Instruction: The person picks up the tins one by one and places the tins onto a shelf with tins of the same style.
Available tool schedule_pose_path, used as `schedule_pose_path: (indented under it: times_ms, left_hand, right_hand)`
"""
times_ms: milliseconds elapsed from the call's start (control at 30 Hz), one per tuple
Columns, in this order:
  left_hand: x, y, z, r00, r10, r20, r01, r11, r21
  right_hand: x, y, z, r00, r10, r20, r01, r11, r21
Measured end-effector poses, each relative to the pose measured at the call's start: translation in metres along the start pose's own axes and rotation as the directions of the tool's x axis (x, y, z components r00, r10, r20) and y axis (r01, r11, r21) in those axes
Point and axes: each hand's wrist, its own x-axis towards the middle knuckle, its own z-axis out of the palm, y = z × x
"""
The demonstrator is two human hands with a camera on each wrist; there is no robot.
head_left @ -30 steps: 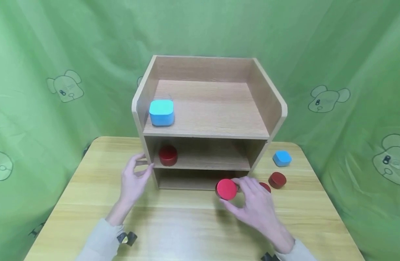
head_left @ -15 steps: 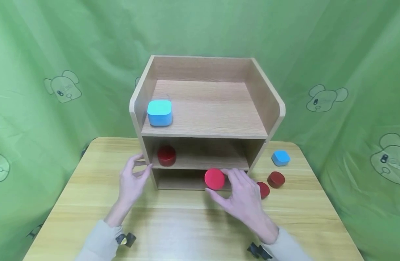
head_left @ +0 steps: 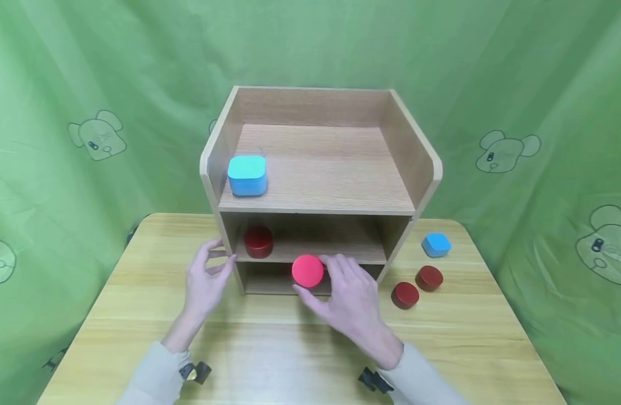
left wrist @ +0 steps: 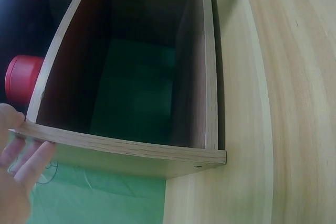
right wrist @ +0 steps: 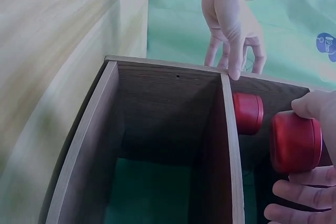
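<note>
A round red tin is held between the thumb and fingers of my right hand, in front of the middle compartment of a wooden shelf unit. The right wrist view shows that tin with the thumb on one side and fingers on the other. Inside the middle compartment, by the left wall, stands another red tin. My left hand pinches the unit's left side panel, thumb at its front edge and fingers along the outer face. On the top shelf, front left, sits a blue rounded box.
Right of the unit, two red tins and a smaller-looking blue box lie on the wooden table. A green curtain hangs behind. The bottom compartment lies under the middle shelf board.
My right hand has carried the red tin leftward and slightly up, along the front of the unit. One red tin on the table is now uncovered. The left hand keeps its place.
</note>
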Motion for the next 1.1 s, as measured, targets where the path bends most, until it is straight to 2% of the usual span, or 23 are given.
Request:
schedule_pose_path:
  times_ms: [300, 800, 1100]
  left_hand:
    - [-0.001, 0.001, 0.0, 1.0, -0.001, -0.005, 0.001, 1.0, -0.01]
    - [-0.001, -0.001, 0.0, 1.0, 0.005, -0.005, -0.005, 1.0, 0.0]
    - [0.0, -0.001, 0.0, 1.0, 0.013, -0.004, -0.013, 1.0, 0.001]
  right_hand:
    - [0.012, -0.006, 0.013, 1.0, 0.009, -0.026, -0.009, 1.0, 0.004]
    - [0.026, -0.005, 0.035, 0.999, 0.005, -0.039, -0.01, 0.992, -0.129]
    - [0.031, -0.001, 0.048, 0.998, -0.005, -0.069, -0.005, 0.988, -0.153]
